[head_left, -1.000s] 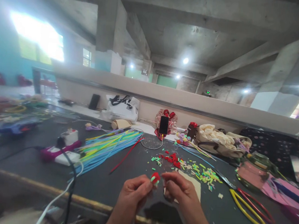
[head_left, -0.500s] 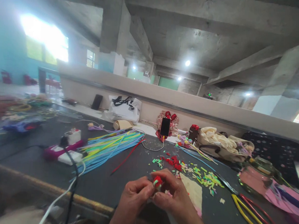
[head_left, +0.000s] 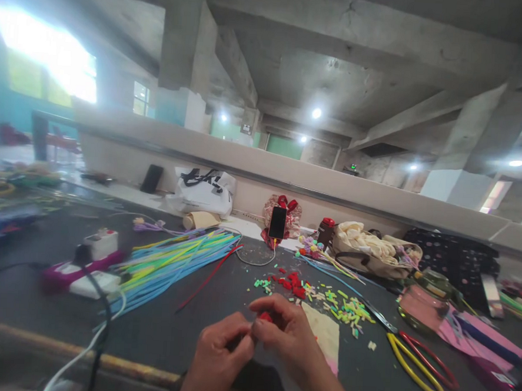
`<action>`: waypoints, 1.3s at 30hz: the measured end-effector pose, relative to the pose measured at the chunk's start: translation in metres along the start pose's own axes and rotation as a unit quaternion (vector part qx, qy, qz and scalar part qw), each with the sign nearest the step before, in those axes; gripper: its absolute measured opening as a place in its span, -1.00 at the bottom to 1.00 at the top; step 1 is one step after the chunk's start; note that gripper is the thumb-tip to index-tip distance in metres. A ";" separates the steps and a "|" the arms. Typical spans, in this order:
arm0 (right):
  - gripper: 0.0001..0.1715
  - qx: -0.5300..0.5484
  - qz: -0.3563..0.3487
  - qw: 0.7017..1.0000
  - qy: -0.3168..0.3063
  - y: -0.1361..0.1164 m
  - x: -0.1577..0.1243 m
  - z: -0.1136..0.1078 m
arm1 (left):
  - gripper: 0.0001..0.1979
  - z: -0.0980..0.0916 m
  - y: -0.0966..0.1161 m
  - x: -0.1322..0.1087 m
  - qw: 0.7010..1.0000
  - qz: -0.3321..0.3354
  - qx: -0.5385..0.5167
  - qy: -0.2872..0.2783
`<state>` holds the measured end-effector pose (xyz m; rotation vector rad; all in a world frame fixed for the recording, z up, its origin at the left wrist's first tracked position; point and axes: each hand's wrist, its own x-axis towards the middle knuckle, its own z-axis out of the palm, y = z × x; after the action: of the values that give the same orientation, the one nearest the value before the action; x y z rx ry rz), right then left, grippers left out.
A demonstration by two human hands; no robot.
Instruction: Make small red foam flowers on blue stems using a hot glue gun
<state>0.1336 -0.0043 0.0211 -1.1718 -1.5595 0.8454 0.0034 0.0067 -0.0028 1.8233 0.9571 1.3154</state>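
Observation:
My left hand (head_left: 224,349) is closed in a pinch, its fingertips meeting those of my right hand; whatever it pinches is hidden. Between the thumb and fingers of my right hand (head_left: 287,337) a small red fuzzy piece (head_left: 265,317) shows, mostly covered. Just beyond the hands lies a heap of short red pieces (head_left: 294,283). Green and yellow cut pieces (head_left: 352,309) are scattered to its right. A cream cloth (head_left: 323,332) lies partly under my right wrist.
Long blue and yellow fuzzy stems (head_left: 186,262) lie to the left, beside a power strip (head_left: 92,279) with cables. Scissors (head_left: 414,361) with red and yellow handles rest at right, near a glass jar (head_left: 424,306). A phone (head_left: 277,222) stands at the back.
The view has turned slightly right, so things sit further left. The red piece with a pale green bit, plain to see before, is now mostly covered by my right fingers.

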 end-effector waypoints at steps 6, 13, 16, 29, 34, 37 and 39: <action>-0.76 0.031 0.000 1.000 0.002 -0.005 0.000 0.001 | -0.80 0.002 0.002 0.002 0.999 -0.005 -0.027 0.030; -0.76 0.072 -0.001 0.997 -0.004 -0.001 0.004 0.004 | -0.79 0.003 -0.003 0.003 0.999 -0.021 -0.020 0.025; -0.77 0.089 -0.001 0.996 -0.010 0.000 0.007 0.004 | -0.78 0.003 -0.003 0.003 0.999 -0.027 -0.026 0.029; -0.75 0.103 0.058 0.993 -0.012 0.006 0.014 0.000 | -0.68 0.007 0.000 0.005 0.950 -0.174 -0.257 -0.043; -0.69 0.118 0.042 0.992 -0.033 0.016 0.017 -0.001 | -0.74 0.008 -0.008 0.007 0.936 -0.214 -0.278 -0.038; -0.63 0.121 0.042 0.991 -0.036 0.016 0.018 0.000 | -0.72 0.007 -0.011 0.010 0.920 -0.243 -0.302 -0.054; -0.60 0.116 0.048 0.991 -0.036 0.013 0.019 -0.001 | -0.74 0.006 -0.013 0.011 0.904 -0.264 -0.328 -0.074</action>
<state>0.1365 0.0177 0.0154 -1.0631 -1.4267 1.1130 0.0094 0.0222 -0.0101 1.0289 0.7274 0.9721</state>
